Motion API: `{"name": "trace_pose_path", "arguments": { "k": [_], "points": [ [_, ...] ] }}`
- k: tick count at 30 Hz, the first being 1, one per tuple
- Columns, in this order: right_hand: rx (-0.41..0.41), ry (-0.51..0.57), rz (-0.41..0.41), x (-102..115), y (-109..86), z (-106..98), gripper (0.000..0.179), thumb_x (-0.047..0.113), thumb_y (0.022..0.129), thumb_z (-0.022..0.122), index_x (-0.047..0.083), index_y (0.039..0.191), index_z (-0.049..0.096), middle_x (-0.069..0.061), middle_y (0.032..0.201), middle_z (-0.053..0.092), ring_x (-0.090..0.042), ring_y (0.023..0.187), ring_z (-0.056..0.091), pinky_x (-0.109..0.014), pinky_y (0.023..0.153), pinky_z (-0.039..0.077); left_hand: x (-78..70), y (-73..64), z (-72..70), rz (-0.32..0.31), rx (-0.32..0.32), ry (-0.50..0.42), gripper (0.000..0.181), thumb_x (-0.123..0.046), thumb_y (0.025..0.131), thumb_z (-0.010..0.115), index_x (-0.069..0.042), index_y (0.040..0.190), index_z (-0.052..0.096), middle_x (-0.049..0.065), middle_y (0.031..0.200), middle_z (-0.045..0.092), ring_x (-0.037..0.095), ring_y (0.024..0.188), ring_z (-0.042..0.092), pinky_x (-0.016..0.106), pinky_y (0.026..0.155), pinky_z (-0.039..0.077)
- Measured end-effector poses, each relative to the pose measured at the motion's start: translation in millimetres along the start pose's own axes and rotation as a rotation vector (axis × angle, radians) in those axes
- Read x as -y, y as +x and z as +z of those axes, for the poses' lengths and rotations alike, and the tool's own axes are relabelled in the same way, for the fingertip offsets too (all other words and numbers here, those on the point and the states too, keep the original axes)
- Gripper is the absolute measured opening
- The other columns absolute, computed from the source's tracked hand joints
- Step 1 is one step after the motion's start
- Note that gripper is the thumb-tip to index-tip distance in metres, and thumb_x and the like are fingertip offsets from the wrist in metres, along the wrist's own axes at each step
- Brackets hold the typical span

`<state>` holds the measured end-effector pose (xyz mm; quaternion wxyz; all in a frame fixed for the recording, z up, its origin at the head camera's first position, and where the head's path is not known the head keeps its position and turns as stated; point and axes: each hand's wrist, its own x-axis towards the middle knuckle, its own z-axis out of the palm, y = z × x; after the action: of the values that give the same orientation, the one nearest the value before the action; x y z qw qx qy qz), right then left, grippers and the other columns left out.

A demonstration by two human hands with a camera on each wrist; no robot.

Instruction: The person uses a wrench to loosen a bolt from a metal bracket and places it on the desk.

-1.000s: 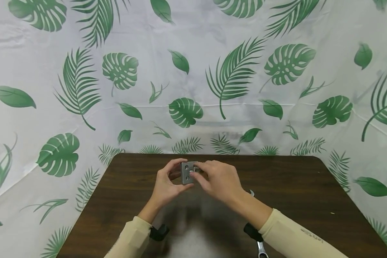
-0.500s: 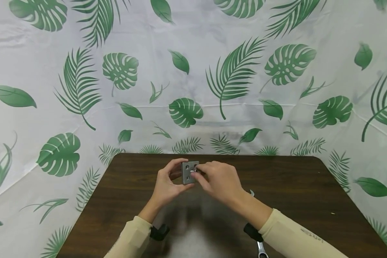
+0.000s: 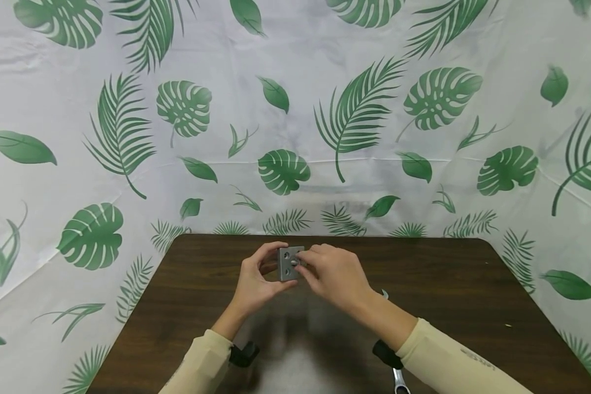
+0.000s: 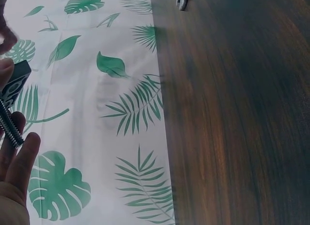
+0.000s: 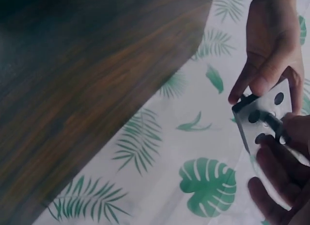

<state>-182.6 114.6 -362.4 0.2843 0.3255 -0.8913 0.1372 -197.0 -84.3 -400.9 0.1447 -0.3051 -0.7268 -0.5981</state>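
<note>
Above the table, my left hand (image 3: 257,276) holds a grey metal block (image 3: 285,265) by its edges, between the thumb below and the fingers above. Several round holes show in the block's face. My right hand (image 3: 337,272) pinches a metal bolt (image 5: 274,122) that stands out from the middle of that face in the right wrist view. In the left wrist view, a threaded shaft (image 4: 9,128) runs beside the left fingers, close to the dark side of the block (image 4: 17,82). Most of the bolt is hidden by the right fingers in the head view.
A wrench (image 3: 399,380) lies on the dark wooden table (image 3: 448,284), partly under the right forearm. A small yellowish scrap (image 3: 508,325) lies to the right. Behind the table's far edge hangs a white cloth (image 3: 305,126) with green leaves.
The right thumb and fingertips have shifted slightly around the bolt, and its end shows a little differently. The block has drifted a touch to the right; the left hand keeps its hold.
</note>
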Motion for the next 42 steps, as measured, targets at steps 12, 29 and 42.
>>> {"name": "trace_pose_path", "arguments": {
  "k": [12,29,42],
  "points": [
    [0.021,0.039,0.067,1.7,0.2,-1.8,0.017,0.029,0.087,0.076,0.017,0.099,0.077,0.008,0.080,0.068,-0.006,0.063,0.055,-0.023,0.051,0.047,-2.6,0.1,0.9,0.017,-0.008,0.006,0.066,0.008,0.066,0.086,-0.002,0.126,0.058,0.016,0.114,0.067,0.029,0.105,0.066,0.044,0.082,0.056],
    [-0.021,0.020,-0.005,1.8,-1.6,-0.8,0.028,0.022,0.079,0.083,0.017,0.106,0.076,0.006,0.089,0.067,-0.010,0.073,0.058,-0.027,0.058,0.051,0.2,-1.8,0.2,0.027,-0.012,-0.002,0.067,0.009,0.066,0.087,-0.001,0.125,0.058,0.017,0.113,0.067,0.030,0.104,0.066,0.043,0.081,0.056],
    [-0.022,0.022,0.014,4.4,-0.7,-3.2,0.029,0.018,0.077,0.083,0.017,0.106,0.076,0.005,0.092,0.066,-0.011,0.076,0.058,-0.028,0.061,0.052,0.5,-0.4,0.7,0.013,-0.010,-0.013,0.067,0.010,0.065,0.086,-0.001,0.125,0.058,0.018,0.112,0.067,0.030,0.104,0.066,0.043,0.082,0.056]
  ]
}}
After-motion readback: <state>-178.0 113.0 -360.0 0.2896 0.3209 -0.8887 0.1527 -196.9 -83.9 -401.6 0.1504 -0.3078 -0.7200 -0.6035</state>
